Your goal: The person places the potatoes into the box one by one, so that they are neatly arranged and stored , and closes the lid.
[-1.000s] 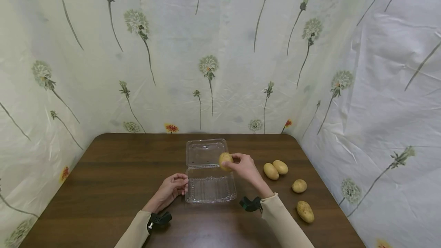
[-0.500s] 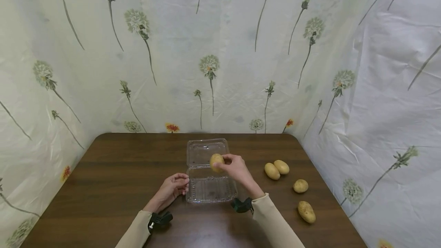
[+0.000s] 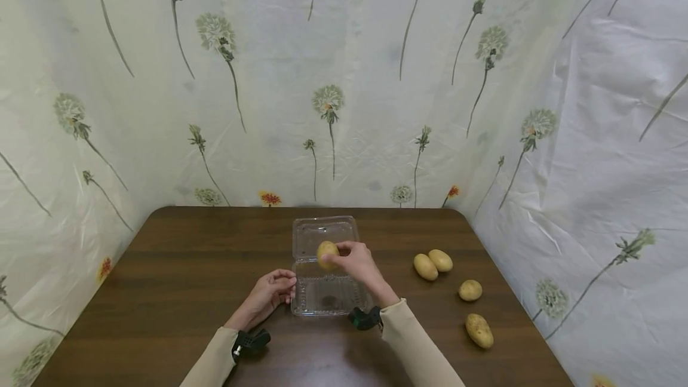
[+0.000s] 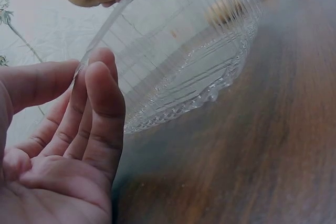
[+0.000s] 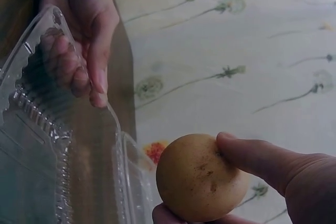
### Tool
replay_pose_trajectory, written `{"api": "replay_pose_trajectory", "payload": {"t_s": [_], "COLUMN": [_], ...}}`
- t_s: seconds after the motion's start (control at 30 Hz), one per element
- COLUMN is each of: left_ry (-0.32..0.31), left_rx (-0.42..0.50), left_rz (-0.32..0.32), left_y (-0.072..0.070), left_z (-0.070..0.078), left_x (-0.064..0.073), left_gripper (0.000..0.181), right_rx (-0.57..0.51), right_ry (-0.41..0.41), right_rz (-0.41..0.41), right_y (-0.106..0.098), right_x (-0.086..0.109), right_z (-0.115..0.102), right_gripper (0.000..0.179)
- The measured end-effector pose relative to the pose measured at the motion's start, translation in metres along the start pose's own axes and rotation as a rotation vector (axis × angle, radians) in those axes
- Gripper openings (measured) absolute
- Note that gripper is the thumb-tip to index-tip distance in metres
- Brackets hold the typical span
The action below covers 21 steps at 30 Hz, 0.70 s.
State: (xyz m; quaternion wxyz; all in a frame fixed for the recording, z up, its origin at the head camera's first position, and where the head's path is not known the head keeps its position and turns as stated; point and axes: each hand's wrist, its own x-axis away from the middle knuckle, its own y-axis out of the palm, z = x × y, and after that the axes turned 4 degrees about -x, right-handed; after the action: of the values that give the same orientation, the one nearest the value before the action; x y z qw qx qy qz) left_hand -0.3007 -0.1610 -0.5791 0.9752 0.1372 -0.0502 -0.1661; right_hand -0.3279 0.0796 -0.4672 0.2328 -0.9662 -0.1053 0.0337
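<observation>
A clear plastic clamshell container (image 3: 329, 300) lies on the table with its lid (image 3: 322, 232) folded back toward the far edge. My left hand (image 3: 271, 291) pinches the left rim of the container between thumb and forefinger, plain in the left wrist view. Over the container, near its hinge, my right hand (image 3: 359, 263) grips a yellow potato (image 5: 202, 178) between thumb and fingers. The right wrist view shows brown specks on that potato's skin, with the container wall beside it.
On the right of the brown wooden table (image 3: 204, 255) lie two potatoes side by side, the nearer one (image 3: 426, 267) and the farther one (image 3: 441, 260). Closer to me are a small round potato (image 3: 470, 290) and a longer one (image 3: 479, 331). A floral curtain (image 3: 365, 106) hangs behind the table.
My right hand has moved left with the potato, from the container's right side to above its middle. The left hand stays at the left rim.
</observation>
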Motion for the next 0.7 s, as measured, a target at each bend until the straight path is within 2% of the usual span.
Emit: {"api": "replay_pose_trajectory", "payload": {"t_s": [0.23,0.5,0.7], "left_ry": [0.003,-0.002,-0.003], "left_rx": [0.009,0.028,0.032], "left_rz": [-0.004,-0.004,-0.005], "left_y": [-0.001,-0.001,-0.002], "left_z": [0.000,0.000,0.000], "left_x": [-0.001,-0.002,-0.002], "left_gripper": [0.024,0.013,0.011], "right_rx": [0.033,0.079,0.036], "right_ry": [-0.006,0.026,0.041], "right_rz": [-0.014,-0.042,-0.088], "right_y": [0.013,0.026,0.036], "right_x": [-0.001,-0.002,-0.005], "right_z": [-0.001,0.002,0.010], "right_gripper": [0.045,0.045,0.043]}}
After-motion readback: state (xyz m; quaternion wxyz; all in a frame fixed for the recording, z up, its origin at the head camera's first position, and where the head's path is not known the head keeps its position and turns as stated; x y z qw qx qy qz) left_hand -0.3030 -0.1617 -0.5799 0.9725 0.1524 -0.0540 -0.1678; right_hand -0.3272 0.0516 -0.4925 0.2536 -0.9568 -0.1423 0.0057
